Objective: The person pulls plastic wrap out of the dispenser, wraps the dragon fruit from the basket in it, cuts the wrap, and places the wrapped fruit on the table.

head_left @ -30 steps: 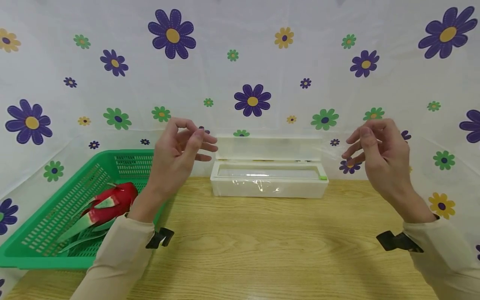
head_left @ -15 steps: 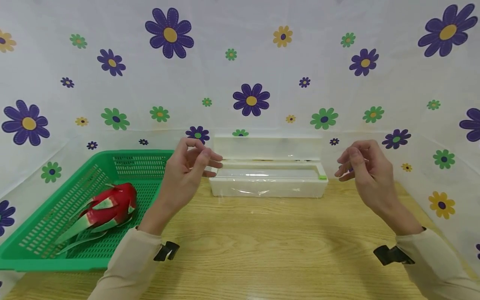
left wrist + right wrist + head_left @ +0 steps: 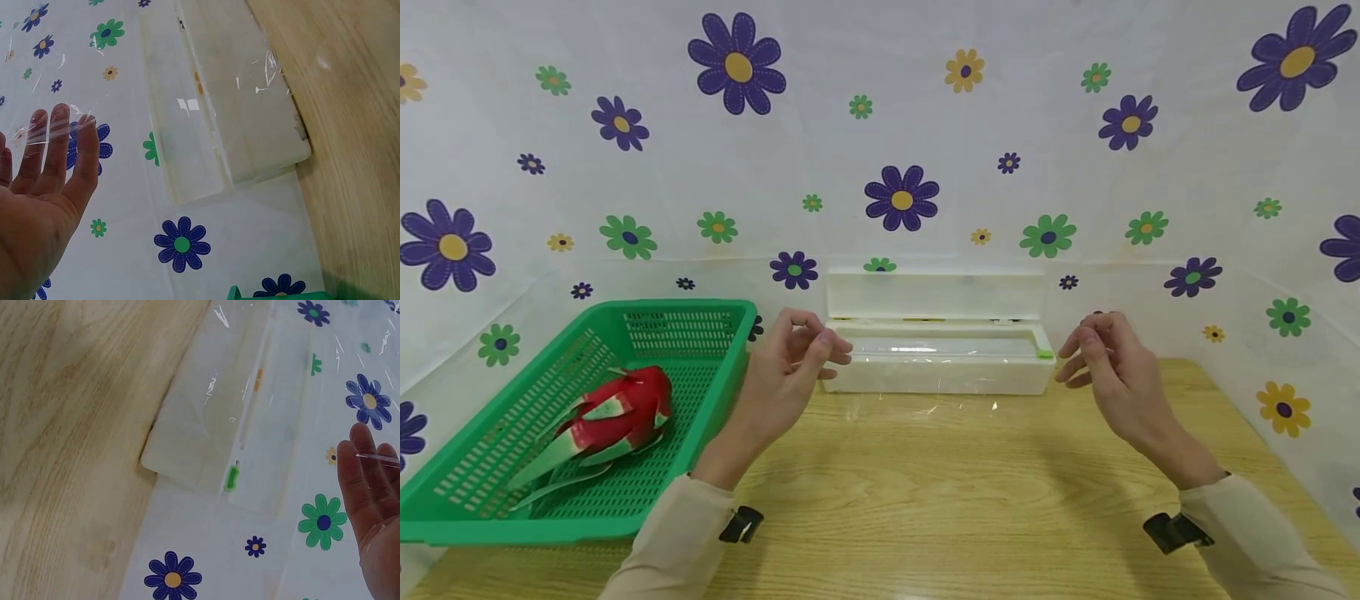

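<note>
Thin, clear cling film (image 3: 936, 408) stretches between my two hands, seen mostly by its glints. My left hand (image 3: 786, 379) pinches its left side between thumb and curled fingers, and my right hand (image 3: 1120, 383) pinches the right side the same way. Behind the film stands a white cling film dispenser box (image 3: 936, 381), lid (image 3: 936, 296) raised, with a green slider (image 3: 1045, 354) at its right end. In the left wrist view the film wrinkles across my fingers (image 3: 59, 144); the right wrist view shows a fold at my fingertips (image 3: 359, 434). The thumbs are outside both wrist views.
A green plastic basket (image 3: 718, 417) stands at the left of the wooden table (image 3: 940, 508), with a red dragon fruit (image 3: 625, 412) in it. Behind the table hangs a white flower-print sheet (image 3: 820, 150), which also covers the sides.
Both hands have come down and a little inward, the film moving with them. Its glints now reach below the dispenser box's front. More of the basket shows beside my left arm.
</note>
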A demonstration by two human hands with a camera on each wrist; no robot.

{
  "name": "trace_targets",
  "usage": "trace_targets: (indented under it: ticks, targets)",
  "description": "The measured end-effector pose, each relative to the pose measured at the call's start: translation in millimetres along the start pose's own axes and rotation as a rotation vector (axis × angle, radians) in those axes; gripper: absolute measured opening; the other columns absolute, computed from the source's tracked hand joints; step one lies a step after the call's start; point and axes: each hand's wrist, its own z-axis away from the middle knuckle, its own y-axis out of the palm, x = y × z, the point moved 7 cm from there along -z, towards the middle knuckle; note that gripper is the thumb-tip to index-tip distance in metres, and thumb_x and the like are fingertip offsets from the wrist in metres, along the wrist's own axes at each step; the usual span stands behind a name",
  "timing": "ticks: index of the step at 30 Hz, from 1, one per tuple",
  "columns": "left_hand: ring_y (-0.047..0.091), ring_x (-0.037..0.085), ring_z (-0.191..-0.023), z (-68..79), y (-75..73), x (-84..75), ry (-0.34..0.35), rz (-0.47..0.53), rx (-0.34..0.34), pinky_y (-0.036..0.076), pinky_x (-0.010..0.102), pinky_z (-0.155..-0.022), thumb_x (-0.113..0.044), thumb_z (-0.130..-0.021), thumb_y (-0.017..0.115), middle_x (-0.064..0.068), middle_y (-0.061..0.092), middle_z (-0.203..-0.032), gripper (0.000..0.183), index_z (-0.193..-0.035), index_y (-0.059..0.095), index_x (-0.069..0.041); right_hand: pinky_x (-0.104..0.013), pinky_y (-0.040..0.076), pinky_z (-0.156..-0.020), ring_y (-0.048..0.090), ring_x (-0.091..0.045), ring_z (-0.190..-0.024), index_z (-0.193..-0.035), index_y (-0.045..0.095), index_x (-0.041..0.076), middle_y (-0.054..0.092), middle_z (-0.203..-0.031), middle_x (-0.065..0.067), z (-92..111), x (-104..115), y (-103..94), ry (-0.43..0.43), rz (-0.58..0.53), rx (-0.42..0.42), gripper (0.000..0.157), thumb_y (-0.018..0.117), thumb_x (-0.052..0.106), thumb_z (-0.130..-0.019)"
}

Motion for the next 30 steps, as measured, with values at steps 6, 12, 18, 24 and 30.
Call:
trace_targets:
  ticks: [6,12,18,24,30]
  targets:
    - [0.075,0.021,-0.099,5.1,5.6,9.9,-0.042,-0.051,0.002,0.062,0.028,-0.081,-0.023,-0.108,0.052,0.010,0.075,-0.110,0.017,-0.118,0.050,-0.009,-0.022,0.060,-0.066,0.071,-0.007,-0.074,-0.115,0.049,-0.005,0.064,-0.095,0.002,6.7,-6.2,5.0,0.003,0.025,0.026,0.019,0.037,0.009,-0.111]
    - [0.074,0.022,-0.099,8.6,7.0,17.6,-0.089,-0.076,-0.016,0.063,0.038,-0.083,-0.025,-0.108,0.051,0.009,0.076,-0.109,0.017,-0.117,0.051,-0.011,-0.025,0.061,-0.068,0.072,-0.009,-0.076,-0.116,0.047,-0.005,0.064,-0.097,-0.005,10.7,-13.2,9.0,0.028,0.018,0.051,0.022,0.034,0.012,-0.112]
    - [0.073,0.023,-0.098,9.6,8.7,22.7,-0.097,-0.094,-0.025,0.063,0.042,-0.083,-0.023,-0.108,0.052,0.010,0.076,-0.108,0.016,-0.115,0.052,-0.009,-0.026,0.061,-0.067,0.072,-0.009,-0.076,-0.115,0.047,-0.005,0.065,-0.098,-0.008,12.4,-15.9,9.5,0.021,0.023,0.054,0.023,0.032,0.012,-0.112]
    - [0.072,0.023,-0.101,13.7,10.0,25.7,-0.095,-0.067,0.010,0.062,0.039,-0.087,-0.023,-0.108,0.052,0.010,0.075,-0.111,0.016,-0.115,0.052,-0.008,-0.027,0.062,-0.069,0.073,-0.009,-0.077,-0.115,0.046,-0.005,0.065,-0.098,-0.009,18.2,-19.0,10.6,0.036,0.019,0.081,0.024,0.030,0.013,-0.112]
    - [0.071,0.019,-0.109,23.8,13.2,27.8,-0.076,-0.116,0.040,0.057,0.033,-0.095,-0.025,-0.108,0.051,0.005,0.076,-0.116,0.016,-0.113,0.053,-0.009,-0.029,0.062,-0.070,0.075,-0.013,-0.077,-0.110,0.049,-0.003,0.064,-0.096,-0.006,29.5,-22.5,8.3,0.045,-0.009,0.116,0.026,0.028,0.013,-0.113]
